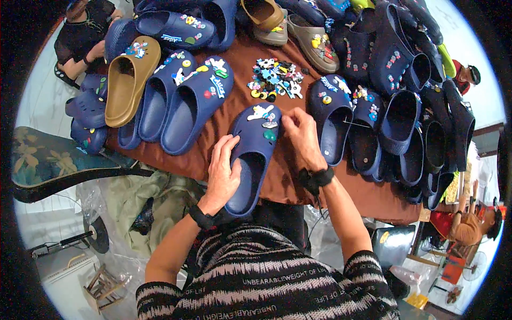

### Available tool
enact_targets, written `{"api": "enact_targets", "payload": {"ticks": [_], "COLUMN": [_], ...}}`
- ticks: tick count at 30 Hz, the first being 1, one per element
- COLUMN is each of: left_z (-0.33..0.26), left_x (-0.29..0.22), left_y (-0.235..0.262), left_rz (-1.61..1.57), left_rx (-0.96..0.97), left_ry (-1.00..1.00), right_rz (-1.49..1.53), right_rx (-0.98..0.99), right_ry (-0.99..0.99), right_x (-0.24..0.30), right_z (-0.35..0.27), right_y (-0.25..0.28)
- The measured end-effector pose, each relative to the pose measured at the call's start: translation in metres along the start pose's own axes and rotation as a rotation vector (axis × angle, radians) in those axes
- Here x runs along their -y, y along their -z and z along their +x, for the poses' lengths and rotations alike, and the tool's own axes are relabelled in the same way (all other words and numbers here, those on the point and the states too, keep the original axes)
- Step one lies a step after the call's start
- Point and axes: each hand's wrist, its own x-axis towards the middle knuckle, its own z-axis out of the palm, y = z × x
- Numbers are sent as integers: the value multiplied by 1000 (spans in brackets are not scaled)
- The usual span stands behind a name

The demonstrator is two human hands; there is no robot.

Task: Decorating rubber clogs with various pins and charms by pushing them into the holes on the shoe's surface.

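Note:
A navy blue clog [249, 140] lies toe away from me at the near edge of the table, with a white cartoon charm, a grey-white one and a green one on its upper. My left hand [222, 166] grips its left side near the opening, fingers on the upper and thumb at the rim. Beside the right edge of the toe, my right hand [303, 134] has its fingers curled together. Whatever it may be pinching is hidden. Just beyond the toe, small colourful shoe charms [276, 79] lie in a loose pile.
Decorated navy clogs [194, 106] and a tan clog [130, 80] stand at left; more dark clogs [336, 130] crowd the right. A grey-brown clog [314, 42] lies at the far side. Brown cloth [368, 200] covers the table. Other people [88, 37] are around.

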Motion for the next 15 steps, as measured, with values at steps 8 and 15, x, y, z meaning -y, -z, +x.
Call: {"api": "enact_targets", "payload": {"ticks": [8,15], "left_z": [1,0], "left_x": [-4,-4], "left_y": [2,4], "left_rz": [-13,-40], "left_rx": [9,15], "left_ry": [25,39], "right_rz": [-294,-572], "right_rx": [-118,-8], "right_ry": [83,147], "right_x": [-42,-41], "right_z": [85,97], "right_y": [-27,-26]}}
